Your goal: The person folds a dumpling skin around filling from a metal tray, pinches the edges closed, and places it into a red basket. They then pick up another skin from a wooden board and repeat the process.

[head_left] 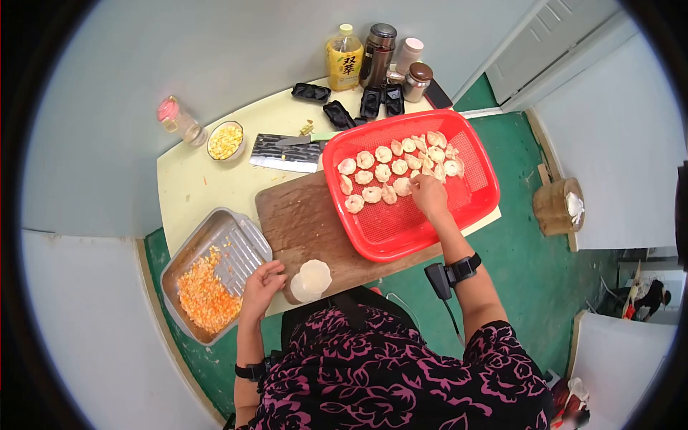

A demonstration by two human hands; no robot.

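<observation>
Pleated dumplings (pixel 382 173) sit in rows inside the red mesh basket (pixel 390 247) at the worktop's (pixel 208 188) right end. The right hand (pixel 430 198) bunches its fingers there; any grip is unclear. The left hand (pixel 263 289), loosely curled, part-open, is between the ribbed metal tray (pixel 166 276) and smooth round wrappers (pixel 312 279) at the wooden board's (pixel 297 222) near edge.

My pale pleated dumplings (pixel 383 172), loose rows in red basket (pixel 390 251), round white wrappers (pixel 313 276), overlapping flat on brown board (pixel 301 215), my side.

A single head-worn camera looks forward and steeply down from above the torso (pixel 387 373), wide across the surface (pixel 192 188).
</observation>
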